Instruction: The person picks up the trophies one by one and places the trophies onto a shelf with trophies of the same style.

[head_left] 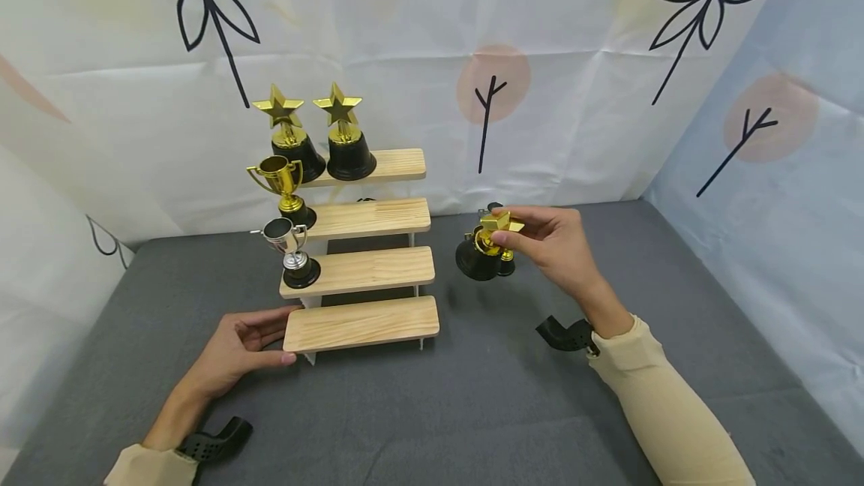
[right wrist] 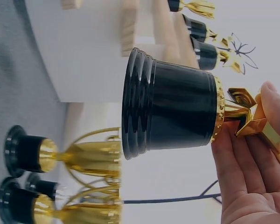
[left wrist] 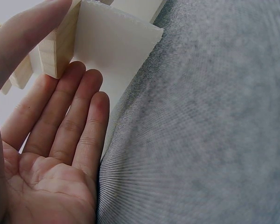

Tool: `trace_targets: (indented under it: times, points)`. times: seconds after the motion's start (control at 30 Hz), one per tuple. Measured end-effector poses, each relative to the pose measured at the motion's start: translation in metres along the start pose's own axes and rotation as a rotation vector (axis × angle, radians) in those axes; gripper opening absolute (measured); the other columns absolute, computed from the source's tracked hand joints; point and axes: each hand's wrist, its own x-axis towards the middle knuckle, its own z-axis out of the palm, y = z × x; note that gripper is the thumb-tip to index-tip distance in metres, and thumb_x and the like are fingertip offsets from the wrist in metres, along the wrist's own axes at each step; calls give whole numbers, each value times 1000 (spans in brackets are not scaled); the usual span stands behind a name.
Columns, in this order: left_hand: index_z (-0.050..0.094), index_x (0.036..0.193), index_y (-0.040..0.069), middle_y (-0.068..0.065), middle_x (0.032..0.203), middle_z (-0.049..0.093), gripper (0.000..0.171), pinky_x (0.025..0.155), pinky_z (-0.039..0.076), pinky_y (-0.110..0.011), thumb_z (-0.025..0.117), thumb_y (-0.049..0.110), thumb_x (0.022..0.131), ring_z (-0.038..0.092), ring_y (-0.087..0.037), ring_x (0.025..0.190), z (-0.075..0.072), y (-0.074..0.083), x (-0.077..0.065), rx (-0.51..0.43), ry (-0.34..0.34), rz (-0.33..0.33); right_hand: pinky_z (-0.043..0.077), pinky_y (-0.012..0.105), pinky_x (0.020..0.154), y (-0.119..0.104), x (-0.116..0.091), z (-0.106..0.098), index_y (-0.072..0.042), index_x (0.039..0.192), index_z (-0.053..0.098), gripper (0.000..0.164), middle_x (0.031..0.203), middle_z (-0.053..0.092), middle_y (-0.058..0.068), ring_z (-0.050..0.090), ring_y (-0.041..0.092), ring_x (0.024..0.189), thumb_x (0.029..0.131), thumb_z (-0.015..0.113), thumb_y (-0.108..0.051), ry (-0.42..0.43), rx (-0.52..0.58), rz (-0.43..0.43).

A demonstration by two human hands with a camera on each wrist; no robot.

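Observation:
My right hand (head_left: 556, 246) pinches a gold star trophy (right wrist: 182, 105) by its star. The trophy is tilted in the air, its black base pointing away from the palm. Beyond it, gold cup trophies (right wrist: 91, 156) stand on the table, partly hidden in the head view. My left hand (head_left: 232, 347) touches the left end of the lowest step of a wooden display stand (head_left: 364, 323), fingers nearly straight and thumb near the front corner. Two star trophies (head_left: 349, 152) occupy the top step; a gold cup (head_left: 278, 175) and a silver cup (head_left: 290, 246) stand on the steps below.
A grey cloth (head_left: 405, 411) covers the table. White printed fabric (head_left: 560, 126) hangs behind it, with bluish fabric (head_left: 763, 96) at the right. A dark cord (head_left: 104, 246) shows at the left. Both wrists wear black straps (head_left: 216, 442).

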Motion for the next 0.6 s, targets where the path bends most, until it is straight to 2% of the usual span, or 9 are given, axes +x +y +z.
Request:
trace_targets:
  times: [0.17, 0.33, 0.6]
  points:
    - [42, 135, -27, 9, 131, 66, 68, 96, 56, -27, 75, -20, 77, 65, -11, 117, -1, -1, 0, 2, -8, -7, 61, 26, 65, -12, 11, -3, 6, 117, 73, 32, 101, 76, 4, 73, 18, 79, 85, 79, 4, 3, -12, -19]
    - [43, 135, -27, 9, 130, 66, 68, 96, 56, -27, 76, -20, 76, 65, -11, 117, -1, -1, 0, 10, -4, -11, 61, 26, 68, -23, 22, -4, 5, 117, 73, 32, 103, 75, 4, 72, 18, 80, 86, 79, 3, -4, -13, -29]
    - [45, 135, -26, 6, 130, 66, 66, 95, 56, -27, 76, -20, 76, 66, -12, 116, 0, 0, 0, 2, 2, -1, 61, 26, 74, -34, 39, -3, 1, 118, 74, 30, 109, 75, 8, 72, 20, 86, 88, 78, -2, -41, -79, -66]
